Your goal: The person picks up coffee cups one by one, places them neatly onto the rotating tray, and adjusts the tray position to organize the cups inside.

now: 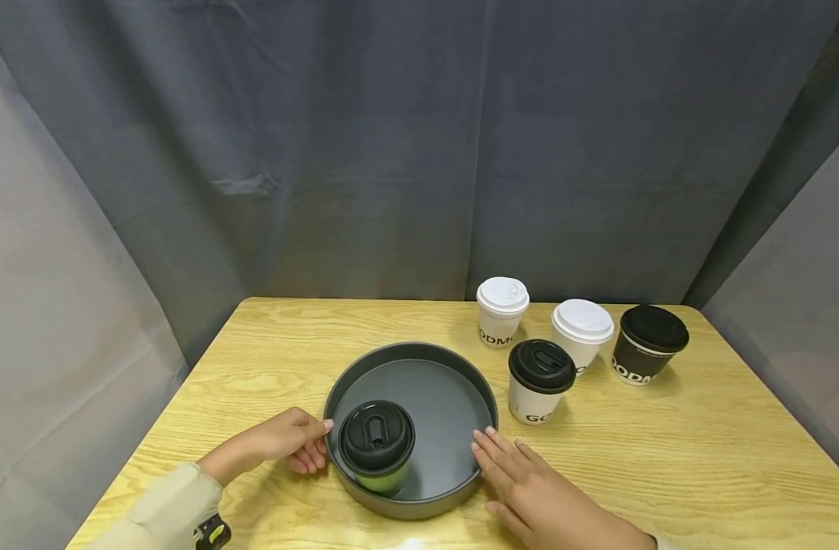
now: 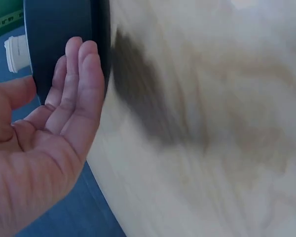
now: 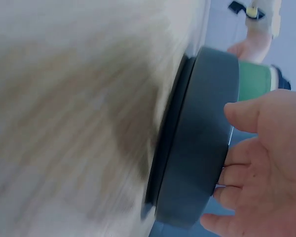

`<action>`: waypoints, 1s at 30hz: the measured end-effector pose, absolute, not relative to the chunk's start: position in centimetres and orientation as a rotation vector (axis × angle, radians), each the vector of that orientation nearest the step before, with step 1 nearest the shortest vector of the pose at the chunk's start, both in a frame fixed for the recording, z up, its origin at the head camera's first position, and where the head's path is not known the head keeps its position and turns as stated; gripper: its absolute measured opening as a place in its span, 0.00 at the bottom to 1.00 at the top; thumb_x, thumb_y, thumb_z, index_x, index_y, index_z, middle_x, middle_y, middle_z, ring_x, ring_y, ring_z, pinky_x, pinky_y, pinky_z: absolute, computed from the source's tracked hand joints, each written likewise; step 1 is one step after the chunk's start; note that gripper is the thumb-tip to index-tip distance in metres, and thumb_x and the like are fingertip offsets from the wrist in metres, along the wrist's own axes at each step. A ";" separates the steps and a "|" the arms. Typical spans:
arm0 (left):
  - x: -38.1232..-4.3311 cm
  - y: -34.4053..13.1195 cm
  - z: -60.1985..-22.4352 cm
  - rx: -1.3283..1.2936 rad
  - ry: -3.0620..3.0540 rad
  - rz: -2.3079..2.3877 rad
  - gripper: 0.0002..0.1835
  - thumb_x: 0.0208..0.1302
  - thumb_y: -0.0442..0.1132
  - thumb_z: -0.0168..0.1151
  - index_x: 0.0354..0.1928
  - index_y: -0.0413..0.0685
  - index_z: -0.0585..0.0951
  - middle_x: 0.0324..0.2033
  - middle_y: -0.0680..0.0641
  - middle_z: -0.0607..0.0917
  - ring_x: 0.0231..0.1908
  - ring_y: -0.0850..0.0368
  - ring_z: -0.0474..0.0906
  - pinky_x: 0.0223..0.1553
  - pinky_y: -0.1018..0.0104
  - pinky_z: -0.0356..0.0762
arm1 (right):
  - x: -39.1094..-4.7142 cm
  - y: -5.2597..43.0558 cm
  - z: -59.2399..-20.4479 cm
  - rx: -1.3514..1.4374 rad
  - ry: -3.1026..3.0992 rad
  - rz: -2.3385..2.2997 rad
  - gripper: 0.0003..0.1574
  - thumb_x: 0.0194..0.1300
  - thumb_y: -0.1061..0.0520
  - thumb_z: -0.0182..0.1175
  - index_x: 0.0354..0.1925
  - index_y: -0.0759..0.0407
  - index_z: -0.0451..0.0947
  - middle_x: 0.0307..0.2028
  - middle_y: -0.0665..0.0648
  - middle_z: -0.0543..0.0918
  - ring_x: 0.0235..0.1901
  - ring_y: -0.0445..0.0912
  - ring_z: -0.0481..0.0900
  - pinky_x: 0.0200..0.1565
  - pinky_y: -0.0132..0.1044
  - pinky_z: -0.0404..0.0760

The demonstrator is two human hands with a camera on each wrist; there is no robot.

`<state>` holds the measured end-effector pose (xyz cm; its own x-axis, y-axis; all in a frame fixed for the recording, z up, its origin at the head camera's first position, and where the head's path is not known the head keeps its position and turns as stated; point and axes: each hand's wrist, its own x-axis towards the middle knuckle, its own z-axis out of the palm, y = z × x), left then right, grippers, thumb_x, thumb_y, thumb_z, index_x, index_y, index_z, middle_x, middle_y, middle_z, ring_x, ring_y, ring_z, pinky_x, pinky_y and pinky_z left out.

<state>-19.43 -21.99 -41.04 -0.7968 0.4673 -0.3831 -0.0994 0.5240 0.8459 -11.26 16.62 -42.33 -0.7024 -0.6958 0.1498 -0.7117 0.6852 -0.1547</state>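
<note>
A round dark grey pan [image 1: 454, 428] is on the wooden table. In it, toward its left side, stands a green cup with a black lid [image 1: 377, 435]. My left hand [image 1: 282, 443] is at the pan's left side, its thumb tip at the rim and its fingers [image 2: 86, 84] along the outer wall. At the right side, my right hand [image 1: 529, 489] touches the rim with outstretched fingers, the thumb held apart. The right wrist view shows that hand's palm [image 3: 271, 168] beside the pan wall [image 3: 197, 143], with the green cup [image 3: 254, 81] rising behind.
To the right of the pan stands a white cup with a black lid [image 1: 539, 382]. Behind it are two white-lidded cups, one at the back [image 1: 502, 309] and one farther right [image 1: 581, 332]. A black cup [image 1: 646, 344] stands rightmost. Grey curtains [image 1: 364, 153] enclose the table.
</note>
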 end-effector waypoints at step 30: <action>-15.4 -21.5 -41.9 0.299 1.979 1.422 0.24 0.74 0.46 0.46 0.37 0.29 0.79 0.24 0.47 0.84 0.23 0.62 0.80 0.27 0.69 0.82 | -14.7 18.3 -42.3 1.016 -2.832 0.409 0.39 0.73 0.43 0.49 0.69 0.67 0.58 0.72 0.65 0.56 0.71 0.59 0.53 0.66 0.55 0.60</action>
<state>-15.41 -21.52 -41.87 -0.7472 0.5413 -0.3857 -0.1929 0.3788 0.9052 -14.73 18.32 -42.25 -0.7713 -0.6083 0.1874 -0.6365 0.7405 -0.2157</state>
